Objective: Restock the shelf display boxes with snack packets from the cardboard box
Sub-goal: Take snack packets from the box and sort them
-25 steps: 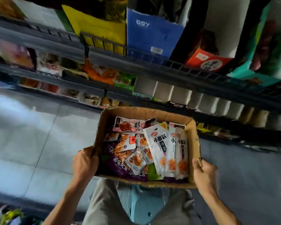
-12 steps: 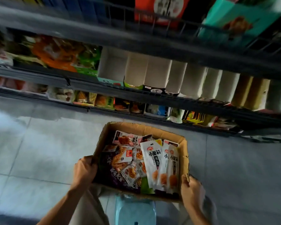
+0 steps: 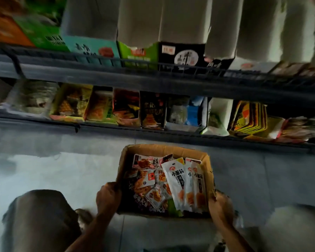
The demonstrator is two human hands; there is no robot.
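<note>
Gripping the cardboard box [image 3: 206, 160] (packed with snack packets [image 3: 175, 180]), your left hand [image 3: 108, 197] and right hand [image 3: 220, 206] curl over its side walls, forearms angled inward.

bare floor [image 3: 62, 179] lies open left of the cardboard box [image 3: 164, 149] (shelves [image 3: 171, 82] beyond).

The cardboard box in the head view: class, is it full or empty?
Largely full: the open-topped cardboard box holds many snack packets covering its floor, white ones lying on top. How deep the pile goes cannot be told.
</note>
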